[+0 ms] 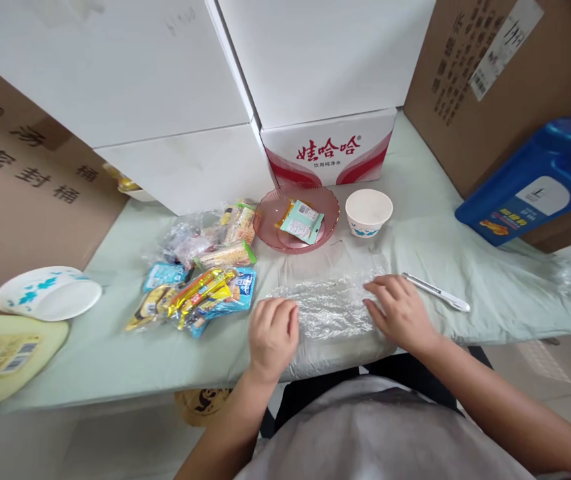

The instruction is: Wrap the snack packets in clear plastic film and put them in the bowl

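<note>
A crinkled clear plastic bag lies flat on the cloth between my two hands. My left hand is closed at the bag's left edge, fingers curled in; its grip on the film is partly hidden. At the right edge, my right hand rests with bent fingers, thumb and forefinger apart, touching the film. Just right of that hand is a white pen. Beyond the bag, a pink glass bowl holds a light-green snack packet, and a white paper bowl stands beside it.
Left of my hands lies a pile of wrapped snacks. White boxes and cardboard cartons line the back and sides. A blue bottle stands right; another paper bowl and a yellow container are left.
</note>
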A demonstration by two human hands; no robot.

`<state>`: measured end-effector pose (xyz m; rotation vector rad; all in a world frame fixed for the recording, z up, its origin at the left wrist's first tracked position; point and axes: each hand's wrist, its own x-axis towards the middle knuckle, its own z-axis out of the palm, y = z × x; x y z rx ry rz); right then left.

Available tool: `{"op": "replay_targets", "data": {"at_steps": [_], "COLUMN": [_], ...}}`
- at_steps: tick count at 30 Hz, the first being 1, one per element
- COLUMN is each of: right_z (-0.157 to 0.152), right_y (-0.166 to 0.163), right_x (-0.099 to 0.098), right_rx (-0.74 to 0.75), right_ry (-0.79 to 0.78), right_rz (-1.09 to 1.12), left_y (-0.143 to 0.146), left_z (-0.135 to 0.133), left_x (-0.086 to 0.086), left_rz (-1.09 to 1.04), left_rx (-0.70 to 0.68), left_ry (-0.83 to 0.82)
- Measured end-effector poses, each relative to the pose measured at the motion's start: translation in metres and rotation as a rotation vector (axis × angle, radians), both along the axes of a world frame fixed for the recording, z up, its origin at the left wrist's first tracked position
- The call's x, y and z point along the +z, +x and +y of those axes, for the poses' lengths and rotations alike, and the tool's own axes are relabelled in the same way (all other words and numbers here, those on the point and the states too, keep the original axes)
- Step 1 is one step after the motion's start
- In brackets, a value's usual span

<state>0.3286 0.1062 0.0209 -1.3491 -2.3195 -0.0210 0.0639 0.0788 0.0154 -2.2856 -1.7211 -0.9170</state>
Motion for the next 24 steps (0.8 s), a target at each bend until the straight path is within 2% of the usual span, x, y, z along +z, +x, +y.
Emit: {"op": "replay_targets", "data": {"at_steps": [2,5,7,9,12,14,15,17,20,22,24], "right_z": [0.002,0.007,0.010,0.010,0.007,0.003,0.001,-0.003,-0.004,-0.004,-0.006], "right_y": [-0.015,-0.026,-0.018,0.001,0.029,0.036,0.035,0.026,0.011,0.011,0.018], "right_x": [-0.006,-0.027,-0.040,-0.045,-0.037,-0.025,-0.020,-0.014,-0.022,-0.033,-0.041], "right_rx": [0.132,0.177,0.085,-0.082,-0.340,-0.383,-0.344,-0.168,0.138,0.229,0.234], "right_ry": [-0.057,-0.159,-0.201,-0.185,-0.091,-0.041,-0.029,-0.040,-0.121,-0.173,-0.194], "right_rz": [-0.051,-0.165,-0.205,-0.204,-0.162,-0.132,-0.121,-0.118,-0.170,-0.211,-0.225], "left_y": [0.013,0.023,0.020,0.014,0.008,0.009,0.010,0.014,0.012,0.001,-0.016], "left_z": [0.002,0.005,0.006,0.005,0.003,0.003,0.003,0.005,0.006,0.006,0.002], "left_x": [-0.007,-0.023,-0.031,-0.035,-0.035,-0.033,-0.033,-0.032,-0.033,-0.035,-0.037], "left_rz": [0.066,0.206,0.258,0.271,0.276,0.280,0.281,0.282,0.287,0.293,0.286], "left_rx": [-0.157,-0.237,-0.224,-0.196,-0.184,-0.186,-0.186,-0.186,-0.175,-0.137,-0.067], "left_ry": [-0.125,-0.261,-0.313,-0.343,-0.357,-0.361,-0.360,-0.357,-0.360,-0.372,-0.371]}}
